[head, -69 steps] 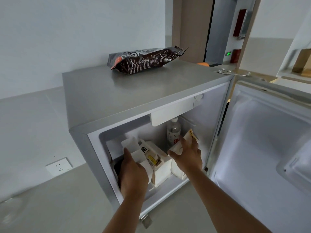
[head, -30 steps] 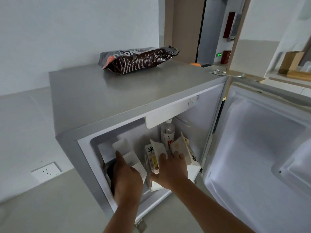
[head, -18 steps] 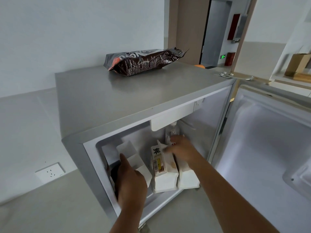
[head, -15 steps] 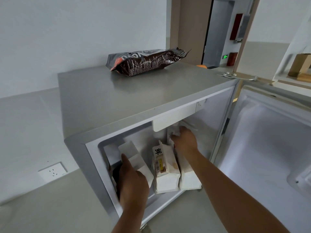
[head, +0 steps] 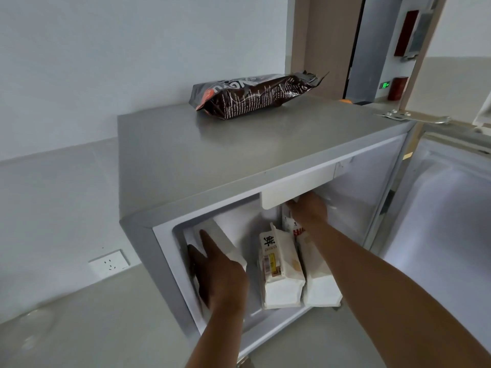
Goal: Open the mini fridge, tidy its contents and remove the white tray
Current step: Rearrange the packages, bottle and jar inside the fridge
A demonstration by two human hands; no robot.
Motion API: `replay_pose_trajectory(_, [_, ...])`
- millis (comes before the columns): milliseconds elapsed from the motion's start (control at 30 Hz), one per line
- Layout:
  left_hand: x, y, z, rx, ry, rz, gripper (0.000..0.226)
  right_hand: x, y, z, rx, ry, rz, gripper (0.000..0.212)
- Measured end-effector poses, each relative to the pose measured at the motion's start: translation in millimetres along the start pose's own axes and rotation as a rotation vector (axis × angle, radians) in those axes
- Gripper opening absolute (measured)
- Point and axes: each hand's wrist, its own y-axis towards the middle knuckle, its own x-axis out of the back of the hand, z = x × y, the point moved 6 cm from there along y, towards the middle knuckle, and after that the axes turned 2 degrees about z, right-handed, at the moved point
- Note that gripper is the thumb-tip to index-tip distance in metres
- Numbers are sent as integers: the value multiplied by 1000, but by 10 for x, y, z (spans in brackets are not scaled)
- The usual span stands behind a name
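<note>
The grey mini fridge (head: 202, 160) stands open, its door (head: 449, 221) swung to the right. Inside, three white cartons stand in a row. My left hand (head: 220, 274) rests flat against the leftmost carton (head: 225, 245) near the left wall. The middle carton (head: 279, 269) with black characters stands upright beside the right carton (head: 318, 285). My right hand (head: 309, 208) reaches deep in at the back, wrapped around the top of a clear bottle (head: 295, 229) with a red label, mostly hidden. A white flap (head: 297, 185) hangs under the fridge's top edge. No white tray is distinguishable.
A dark snack bag (head: 255, 95) lies on the fridge top. A wall socket (head: 109, 262) sits low on the left wall. Behind is a doorway with a green exit sign (head: 385, 85). The beige floor (head: 93, 328) spreads in front.
My right hand set the right carton upright beside the middle one, then moved back and up to the bottle. My left hand stayed on the left carton.
</note>
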Motion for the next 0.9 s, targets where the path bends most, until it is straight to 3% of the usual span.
replay_pose_trajectory(67, [-95, 58, -74, -52, 75, -29, 28, 67, -44, -25, 16, 8, -8, 28])
replay_pose_trajectory(167, [34, -70, -17, -51, -534, -266, 43, 197, -190, -135, 44, 70, -88, 26])
replay_pose_trajectory(200, [38, -109, 23, -4, -614, -313, 45, 249, -259, -166, 61, 98, -114, 24])
replay_pose_trajectory(233, [106, -172, 24, -65, -631, -425, 44, 311, -335, -196, 83, 144, -146, 22])
replay_pose_trajectory(300, [176, -255, -28, -238, -427, -607, 43, 430, -470, -211, 124, 245, -189, 17])
replay_pose_trajectory(333, [185, -278, -78, -328, -324, -616, 47, 486, -530, -217, 146, 288, -220, 15])
replay_pose_trajectory(467, [58, -241, -159, -431, 84, -365, 71, 655, -769, -219, 165, 432, -316, 26])
replay_pose_trajectory(700, [86, -293, -153, -540, 264, -264, 69, 763, -1215, -201, 212, 664, -391, 34])
replay_pose_trajectory(900, [57, -577, -165, -689, 424, -227, 64, 696, -1520, -107, 243, 859, -353, 32])
